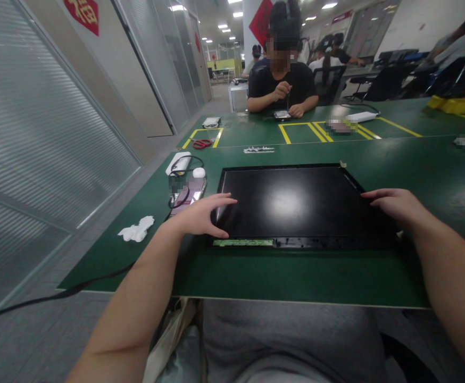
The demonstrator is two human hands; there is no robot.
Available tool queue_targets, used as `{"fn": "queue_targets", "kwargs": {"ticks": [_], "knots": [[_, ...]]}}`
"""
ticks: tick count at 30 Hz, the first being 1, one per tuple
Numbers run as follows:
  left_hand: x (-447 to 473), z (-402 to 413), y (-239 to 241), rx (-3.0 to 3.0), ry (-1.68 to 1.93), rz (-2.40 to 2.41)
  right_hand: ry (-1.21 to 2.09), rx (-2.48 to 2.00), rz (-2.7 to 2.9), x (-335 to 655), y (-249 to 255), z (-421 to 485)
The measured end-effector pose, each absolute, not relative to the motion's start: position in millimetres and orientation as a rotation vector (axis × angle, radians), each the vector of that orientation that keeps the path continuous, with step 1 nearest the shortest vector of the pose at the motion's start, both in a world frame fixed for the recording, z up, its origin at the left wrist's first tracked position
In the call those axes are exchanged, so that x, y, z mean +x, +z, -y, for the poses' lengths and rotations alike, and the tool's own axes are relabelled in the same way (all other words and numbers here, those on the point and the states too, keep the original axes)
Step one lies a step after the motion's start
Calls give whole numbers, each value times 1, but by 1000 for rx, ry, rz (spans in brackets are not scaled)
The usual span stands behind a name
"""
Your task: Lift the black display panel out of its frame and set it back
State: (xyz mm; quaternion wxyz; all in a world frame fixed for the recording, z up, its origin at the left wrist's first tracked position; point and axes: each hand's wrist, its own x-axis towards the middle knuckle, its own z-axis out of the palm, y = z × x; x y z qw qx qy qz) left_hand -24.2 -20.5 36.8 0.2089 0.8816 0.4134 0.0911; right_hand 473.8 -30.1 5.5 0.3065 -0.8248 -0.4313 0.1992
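Note:
A flat black screen panel (292, 205) lies face up on the green table (280, 271) in front of me, with a strip of green circuit board (243, 242) showing along its near edge. My left hand (202, 214) rests on the panel's near left corner, fingers stretched out over the glass. At the right edge my right hand (396, 205) lies flat on the panel, fingers extended. Neither hand holds anything.
Left of the panel are a phone (188, 194), a white earbud case (199, 172), a white charger with a black cable (179, 162) and a crumpled white tissue (136, 230). Red scissors (202, 143) lie farther back. A person in black (282, 85) works across the table.

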Motion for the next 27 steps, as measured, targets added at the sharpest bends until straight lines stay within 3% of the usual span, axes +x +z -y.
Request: {"fn": "queue_targets", "kwargs": {"ticks": [27], "knots": [[-27,17,35,2458,282,-1160,480,-2201,1211,469,10,33]]}}
